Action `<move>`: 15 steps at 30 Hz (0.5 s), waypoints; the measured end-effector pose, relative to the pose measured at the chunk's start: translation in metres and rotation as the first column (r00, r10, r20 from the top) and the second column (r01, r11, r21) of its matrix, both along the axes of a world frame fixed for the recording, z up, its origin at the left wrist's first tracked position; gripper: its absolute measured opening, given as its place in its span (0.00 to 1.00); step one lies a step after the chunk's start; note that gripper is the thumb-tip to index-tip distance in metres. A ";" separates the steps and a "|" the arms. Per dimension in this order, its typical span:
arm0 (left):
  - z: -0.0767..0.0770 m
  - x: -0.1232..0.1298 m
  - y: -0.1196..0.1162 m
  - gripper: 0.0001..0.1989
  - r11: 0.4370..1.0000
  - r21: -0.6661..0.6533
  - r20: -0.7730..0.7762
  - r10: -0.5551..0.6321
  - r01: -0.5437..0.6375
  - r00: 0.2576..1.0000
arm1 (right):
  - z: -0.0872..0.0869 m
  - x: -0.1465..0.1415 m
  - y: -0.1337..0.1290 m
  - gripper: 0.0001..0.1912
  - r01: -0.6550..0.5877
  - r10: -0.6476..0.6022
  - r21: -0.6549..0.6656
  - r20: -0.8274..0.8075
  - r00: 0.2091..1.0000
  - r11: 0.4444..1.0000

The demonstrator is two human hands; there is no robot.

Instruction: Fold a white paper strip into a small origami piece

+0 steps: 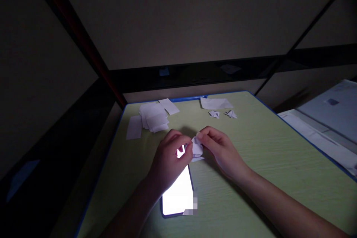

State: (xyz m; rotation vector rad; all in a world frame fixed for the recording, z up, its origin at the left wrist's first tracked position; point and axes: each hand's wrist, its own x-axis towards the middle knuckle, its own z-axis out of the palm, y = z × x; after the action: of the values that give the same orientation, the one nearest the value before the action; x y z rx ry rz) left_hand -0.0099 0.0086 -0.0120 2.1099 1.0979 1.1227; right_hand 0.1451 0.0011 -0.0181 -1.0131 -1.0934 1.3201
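Note:
Between my two hands is a small folded white paper (197,148), with a thin pointed flap at its lower edge. My left hand (172,158) pinches its left side with the fingertips, above a phone (178,195) whose screen glows bright white. The hand covers the phone's upper part. At the paper's upper right corner, my right hand (219,147) grips it between thumb and forefinger. Two small folded paper pieces (214,114) (231,114) lie farther back on the green table (267,148).
A loose stack of white paper sheets (154,116) is at the back left, with single sheets (134,127) (169,106) beside it. Another sheet (216,103) lies at the back edge. A pale box-like object (331,108) stands beyond the right edge. Dark panels rise behind.

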 end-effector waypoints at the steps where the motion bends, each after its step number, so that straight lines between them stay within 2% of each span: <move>1: 0.000 0.000 0.001 0.04 1.000 0.000 0.028 -0.001 0.001 1.000 | 0.000 0.000 0.000 0.13 -0.013 0.013 -0.008 -0.010 1.000 1.000; 3: 0.000 0.001 0.002 0.04 0.999 -0.043 0.095 0.000 0.005 0.995 | 0.001 -0.001 0.000 0.12 -0.023 0.022 -0.020 -0.034 0.999 1.000; 5: 0.002 0.001 0.001 0.04 0.989 -0.145 0.161 0.010 0.013 0.987 | 0.003 -0.002 -0.001 0.13 -0.029 0.028 -0.024 -0.052 0.998 0.999; 8: 0.007 0.001 0.000 0.07 0.940 -0.333 0.258 0.012 0.077 0.966 | 0.005 -0.003 -0.001 0.14 -0.037 0.036 -0.024 -0.054 0.998 0.999; 10: 0.010 0.002 0.000 0.09 0.905 -0.412 0.322 0.030 0.111 0.946 | 0.005 -0.003 -0.001 0.15 -0.038 0.036 -0.029 -0.055 0.998 0.999; 15: 0.008 0.004 0.002 0.07 0.876 -0.476 0.335 0.103 0.074 0.937 | 0.005 -0.002 0.000 0.15 -0.020 0.019 -0.030 -0.048 0.999 0.999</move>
State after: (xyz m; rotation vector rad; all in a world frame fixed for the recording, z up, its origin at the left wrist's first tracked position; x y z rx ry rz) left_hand -0.0063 0.0109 -0.0045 1.4484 1.0820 1.0455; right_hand 0.1428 0.0009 -0.0131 -0.9903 -1.0521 1.3740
